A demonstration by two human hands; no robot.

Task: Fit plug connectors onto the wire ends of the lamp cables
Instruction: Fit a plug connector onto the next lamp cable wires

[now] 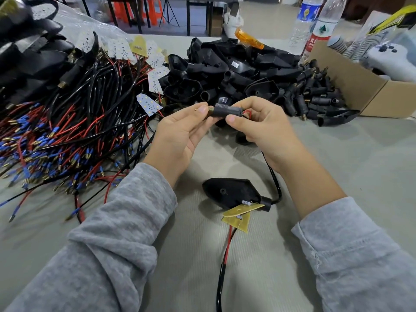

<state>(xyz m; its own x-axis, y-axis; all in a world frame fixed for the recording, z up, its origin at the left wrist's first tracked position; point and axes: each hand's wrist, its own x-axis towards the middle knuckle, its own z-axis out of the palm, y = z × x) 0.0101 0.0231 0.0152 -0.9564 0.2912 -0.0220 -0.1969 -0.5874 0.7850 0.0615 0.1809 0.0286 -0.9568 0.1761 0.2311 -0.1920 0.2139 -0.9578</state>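
Head view looks down on a grey cloth-covered counter [337,167]. Both hands meet just above centre, at about 12 o'clock from the middle of the frame, clamped together on one small black cylindrical plug connector [227,110]. The left hand [182,131] pinches its brass threaded end between thumb and fingertips; the right hand [263,124] grips its other end, thumb on the near side, fingers curled behind. Thin red and black wires [247,113] come out of the connector at the right hand. A glossy black cable [275,181] drops from under the right wrist and curves toward 6 o'clock into a black angular plastic lamp housing [229,193] lying on the counter between the two grey sleeves. Touching the housing's near edge lies a yellow pointed circuit board [239,216], from which a red-and-black wire pair [228,244] runs down into a second black cable toward 6 o'clock.

At 9 o'clock sprawls a tangled heap of red and black leads with blue sleeves and brass tips [56,140], with white LED boards [148,104] among them. At 12 o'clock sits a pile of black lamp housings [225,70], and at 2 o'clock a heap of black plug connectors [315,100] beside an open cardboard box [351,86]. Clear plastic water bottles [315,25] stand behind it.
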